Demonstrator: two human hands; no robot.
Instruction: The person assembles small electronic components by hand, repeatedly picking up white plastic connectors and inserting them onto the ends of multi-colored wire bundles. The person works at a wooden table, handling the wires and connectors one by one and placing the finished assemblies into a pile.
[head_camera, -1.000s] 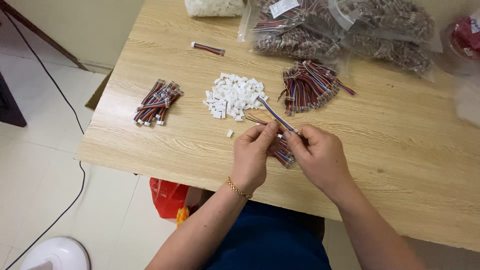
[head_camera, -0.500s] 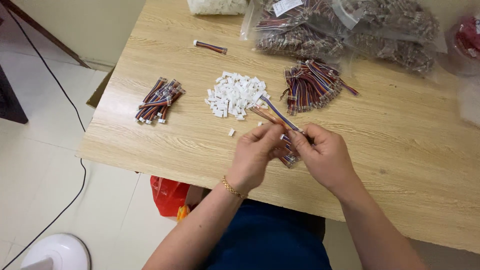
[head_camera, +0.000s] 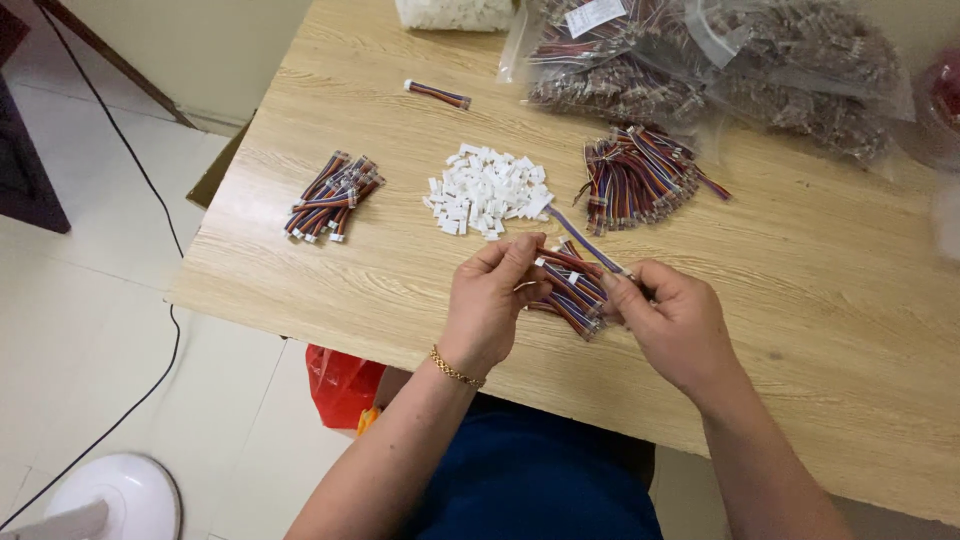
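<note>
My left hand and my right hand meet over the near part of the wooden table. Both pinch a small bunch of short multicoloured wire leads. One lead with a white plug at its tip sticks up and away from my right fingers. A gold bracelet circles my left wrist. Just beyond my hands lies a heap of small white plastic connector housings. To its right lies a loose pile of coloured wire leads.
A bundle of wire leads lies at the table's left. A single lead lies farther back. Clear bags of wires and a bag of white parts line the far edge. A red bag, a white fan base and a black cable are on the floor.
My hands have stayed close together on the wire bunch, shifting only slightly. The lead with the white plug still points away from me.
</note>
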